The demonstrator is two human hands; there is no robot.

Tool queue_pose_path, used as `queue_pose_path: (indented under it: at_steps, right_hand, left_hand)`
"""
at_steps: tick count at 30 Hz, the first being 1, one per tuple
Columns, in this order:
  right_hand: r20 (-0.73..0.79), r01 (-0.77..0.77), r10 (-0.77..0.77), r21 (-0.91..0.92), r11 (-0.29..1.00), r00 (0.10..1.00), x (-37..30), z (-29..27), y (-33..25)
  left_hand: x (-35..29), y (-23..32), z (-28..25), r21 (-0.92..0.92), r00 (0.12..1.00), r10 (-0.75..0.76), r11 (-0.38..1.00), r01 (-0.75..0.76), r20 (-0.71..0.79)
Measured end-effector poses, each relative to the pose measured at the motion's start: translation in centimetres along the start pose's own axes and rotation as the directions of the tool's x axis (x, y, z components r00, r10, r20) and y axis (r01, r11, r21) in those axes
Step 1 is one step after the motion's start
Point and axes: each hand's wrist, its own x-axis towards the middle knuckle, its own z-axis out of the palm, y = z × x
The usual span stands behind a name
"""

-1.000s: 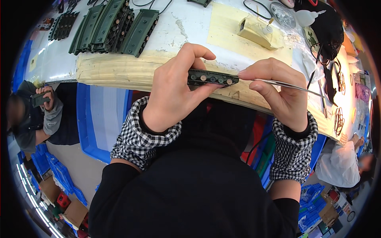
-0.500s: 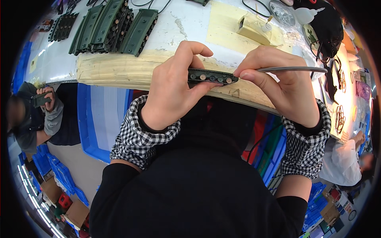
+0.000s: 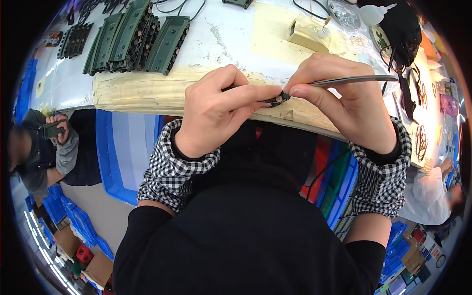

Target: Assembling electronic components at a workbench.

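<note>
My left hand [image 3: 214,105] is closed around a narrow dark green toy-tank track piece [image 3: 279,100] with a black toothed track and small round wheels. Its fingers now cover most of the piece, and the index finger stretches along the top toward the right end. My right hand [image 3: 346,101] pinches slim grey metal tweezers [image 3: 356,79], whose back end sticks out to the right. The right thumb and fingertip meet the right end of the track piece; the tweezers' tip is hidden there. Both hands are just above the table's wooden front edge [image 3: 142,93].
Several green track pieces [image 3: 167,46] stand at the back left. A yellowish block [image 3: 307,33] with a small white cup, a white squeeze bottle [image 3: 376,14] and black cables lie farther back. A blue crate [image 3: 110,162] is below the table; other people sit left and right.
My left index finger has extended over the track piece, covering wheels that showed before. My right hand and the tweezers have shifted slightly left, still at the piece's right end.
</note>
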Motion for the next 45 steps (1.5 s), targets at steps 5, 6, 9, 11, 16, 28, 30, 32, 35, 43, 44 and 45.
queue_pose_path:
  at_steps: [5, 6, 9, 11, 16, 28, 30, 32, 35, 43, 44, 45]
  right_hand:
    - [-0.105, 0.046, -0.041, 0.045, 0.998, 0.994, -0.5, 0.7, 0.6]
    - [-0.133, 0.03, -0.021, 0.067, 0.997, 0.991, -0.7, 0.8, 0.4]
    - [-0.182, -0.049, 0.078, 0.156, 0.987, 0.98, -1.4, 1.2, 0.3]
    - [-0.223, -0.046, 0.085, 0.174, 0.984, 0.971, -1.7, 1.5, 0.7]
    - [-0.286, 0.028, 0.017, 0.152, 0.988, 0.958, -1.8, 1.9, 1.3]
    - [-0.18, -0.07, 0.096, 0.143, 0.987, 0.979, -2.0, 1.4, 0.7]
    - [-0.18, -0.075, 0.101, 0.149, 0.986, 0.978, -2.0, 1.4, 0.7]
    - [-0.18, -0.078, 0.106, 0.156, 0.985, 0.978, -2.0, 1.3, 0.7]
    - [-0.189, -0.087, 0.123, 0.19, 0.978, 0.974, -2.0, 1.4, 0.6]
    - [-0.269, 0.008, 0.035, 0.158, 0.987, 0.963, -1.7, 1.9, 1.2]
    - [-0.246, -0.019, 0.058, 0.158, 0.987, 0.968, -1.7, 1.7, 0.9]
    - [-0.222, -0.045, 0.08, 0.158, 0.986, 0.972, -1.8, 1.6, 0.5]
  left_hand:
    - [0.1, -0.1, 0.1, -0.021, 1.0, 0.022, 1.0, -0.023, -0.013]
    - [0.1, -0.1, 0.1, -0.016, 1.0, 0.024, 1.0, -0.025, -0.012]
    - [0.1, -0.1, 0.0, -0.003, 1.0, 0.027, 1.0, -0.027, -0.009]
    - [0.1, -0.1, 0.2, 0.002, 1.0, 0.026, 1.0, -0.026, -0.009]
    - [0.1, -0.1, 0.1, -0.002, 1.0, 0.027, 1.0, -0.027, -0.013]
    - [0.0, -0.1, 0.0, -0.005, 1.0, 0.019, 1.0, -0.019, -0.009]
    - [0.0, -0.1, 0.0, -0.005, 1.0, 0.018, 1.0, -0.018, -0.009]
    - [0.0, 0.0, 0.1, -0.003, 1.0, 0.015, 1.0, -0.015, -0.008]
    - [0.0, -0.2, 0.1, 0.001, 1.0, 0.021, 1.0, -0.021, -0.011]
    - [0.0, 0.0, 0.1, -0.005, 1.0, 0.011, 1.0, -0.011, -0.012]
    - [0.0, 0.0, 0.0, -0.003, 1.0, 0.013, 1.0, -0.013, -0.011]
    - [0.0, 0.0, 0.0, -0.001, 1.0, 0.013, 1.0, -0.013, -0.011]
